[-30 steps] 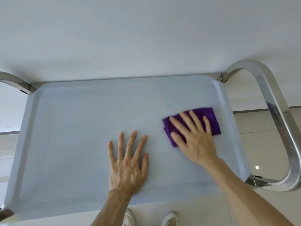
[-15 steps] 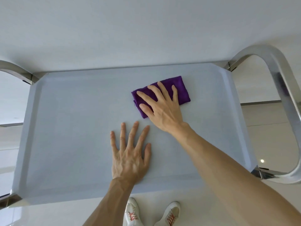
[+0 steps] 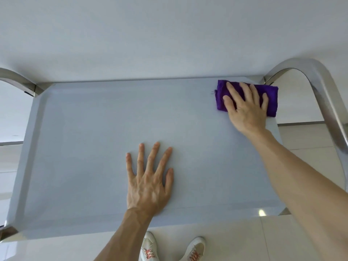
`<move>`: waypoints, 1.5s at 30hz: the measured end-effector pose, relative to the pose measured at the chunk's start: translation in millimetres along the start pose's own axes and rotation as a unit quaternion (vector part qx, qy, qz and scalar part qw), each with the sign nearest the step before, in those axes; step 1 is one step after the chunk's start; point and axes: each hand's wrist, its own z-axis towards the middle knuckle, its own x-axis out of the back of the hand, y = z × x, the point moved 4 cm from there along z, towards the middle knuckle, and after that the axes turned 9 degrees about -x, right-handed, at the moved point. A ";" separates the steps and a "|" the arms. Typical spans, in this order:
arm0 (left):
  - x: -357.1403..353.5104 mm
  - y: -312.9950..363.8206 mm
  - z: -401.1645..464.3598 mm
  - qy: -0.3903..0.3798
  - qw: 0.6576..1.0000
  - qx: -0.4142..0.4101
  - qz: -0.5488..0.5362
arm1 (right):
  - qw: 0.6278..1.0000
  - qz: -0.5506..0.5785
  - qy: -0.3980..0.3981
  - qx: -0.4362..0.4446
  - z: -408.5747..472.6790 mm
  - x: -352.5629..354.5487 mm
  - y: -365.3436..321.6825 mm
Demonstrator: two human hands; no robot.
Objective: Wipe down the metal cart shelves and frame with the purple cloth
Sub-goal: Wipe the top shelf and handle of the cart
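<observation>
The right hand (image 3: 248, 112) lies flat on the folded cloth (image 3: 271, 98), fingers straight and slightly spread, pressing it down onto the shelf (image 3: 94, 138). The cloth sits in the far right corner of the shelf, its outer edge against the raised rim and just beside the joint where the right frame loop (image 3: 323, 87) meets the shelf. The left hand (image 3: 148, 183) rests palm down near the front middle of the shelf, fingers spread wide, holding nothing; it looks to be steadying the cart.

As a judgement, the job is in an early or middle stage. Only the top shelf shows, and the wiping is on it now, at its far right corner. The surface looks evenly matte with no visible smears or wet streaks, so the pictures do not tell which parts are wiped and which are not. The left half, the front strip under the left hand, and the rims seem to need passes yet. The right loop and the left frame (image 3: 17, 78) are untouched by the cloth at this moment, and any lower shelves are out of view, so those remain to do.
</observation>
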 end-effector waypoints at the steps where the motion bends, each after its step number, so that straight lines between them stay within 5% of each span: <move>1: 0.4 0.5 -0.7 -0.001 1.000 0.000 0.000 | 1.000 0.001 0.003 -0.018 -8.7 -1.5 -4.0; 12: 3.6 3.8 -2.6 0.000 1.000 0.006 0.009 | 0.990 -0.015 -0.015 0.142 -207.8 -16.7 -4.0; 21: 9.7 7.5 -5.4 0.005 1.000 0.020 -0.012 | 0.993 -0.028 -0.065 0.093 -273.6 2.3 56.7; 27: 28.9 32.4 12.7 0.049 0.997 0.029 -0.055 | 0.997 -0.033 -0.068 0.033 -270.6 18.4 109.6; 30: 24.2 79.7 34.2 0.021 0.997 -0.035 -0.070 | 0.997 -0.022 -0.068 0.031 -267.6 18.0 112.3; 33: 8.7 106.2 44.6 0.007 0.998 -0.014 -0.058 | 0.998 -0.015 -0.063 0.025 -254.2 15.8 114.4; 40: -6.7 104.2 49.8 0.012 1.000 0.017 -0.009 | 0.999 -0.003 -0.047 -0.003 -128.3 11.4 77.1; 45: -4.9 100.7 50.3 0.003 1.000 0.017 -0.011 | 0.994 0.025 -0.042 0.099 -145.3 0.2 28.4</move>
